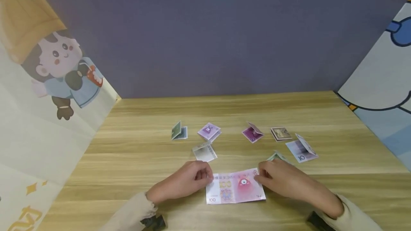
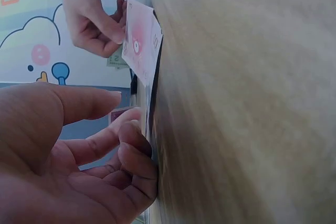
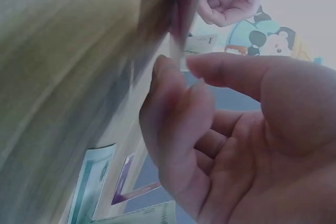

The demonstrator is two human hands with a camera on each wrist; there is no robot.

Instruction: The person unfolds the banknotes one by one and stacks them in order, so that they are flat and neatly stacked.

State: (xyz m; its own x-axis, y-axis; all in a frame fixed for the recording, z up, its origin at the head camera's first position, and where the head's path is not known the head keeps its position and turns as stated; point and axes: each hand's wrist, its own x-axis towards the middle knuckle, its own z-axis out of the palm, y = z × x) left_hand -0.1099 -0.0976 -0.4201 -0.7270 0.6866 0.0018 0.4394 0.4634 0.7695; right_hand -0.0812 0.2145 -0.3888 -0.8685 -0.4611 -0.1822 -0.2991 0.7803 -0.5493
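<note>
A pink play banknote (image 1: 249,190) marked 100 lies in front of me with a crease down its middle. At its upper right corner, my right hand (image 1: 282,179) pinches the edge between thumb and fingers. The left wrist view shows that end of the note (image 2: 139,38) tilted up off the table. My left hand (image 1: 186,179) rests beside the note's left edge, its fingers loosely curled. Its thumb (image 2: 94,102) stands apart from the index finger, with nothing between them.
Several small folded notes lie beyond my hands: a green one (image 1: 176,131), a lilac one (image 1: 208,130), a grey one (image 1: 205,153), a purple one (image 1: 252,134), a brown one (image 1: 281,133) and a 10 note (image 1: 300,152). Another green note (image 1: 277,155) sits behind my right hand.
</note>
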